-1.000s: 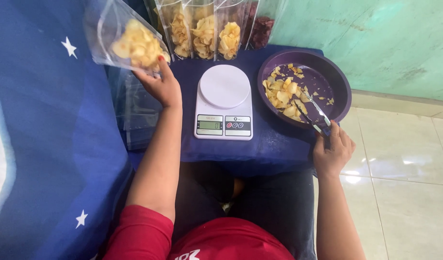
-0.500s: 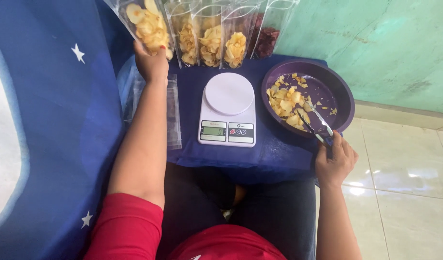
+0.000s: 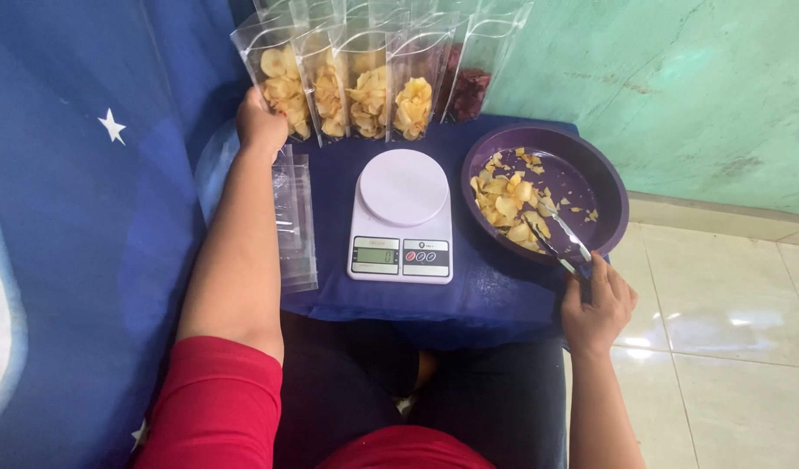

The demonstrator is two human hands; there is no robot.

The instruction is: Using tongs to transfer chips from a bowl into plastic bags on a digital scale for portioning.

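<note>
My left hand (image 3: 259, 122) grips a clear pouch of yellow chips (image 3: 280, 87) and holds it upright at the left end of a row of filled pouches (image 3: 369, 82) at the back of the blue-covered table. My right hand (image 3: 595, 306) holds metal tongs (image 3: 555, 234) by their handle at the table's right edge. The tong tips rest among loose chips (image 3: 508, 195) inside a round purple basin (image 3: 603, 187). A white kitchen scale (image 3: 403, 215) with a bare round plate sits between my hands.
A stack of flat clear pouches (image 3: 295, 217) lies left of the scale. One pouch of dark red chips (image 3: 470, 87) stands at the row's right end. A blue starred cloth (image 3: 78, 217) hangs at the left, a green wall behind, and pale floor tiles (image 3: 729, 330) at the right.
My left hand carried the filled pouch from the upper left, turned it upright and set it at the left end of the row. My right hand stayed on the tongs.
</note>
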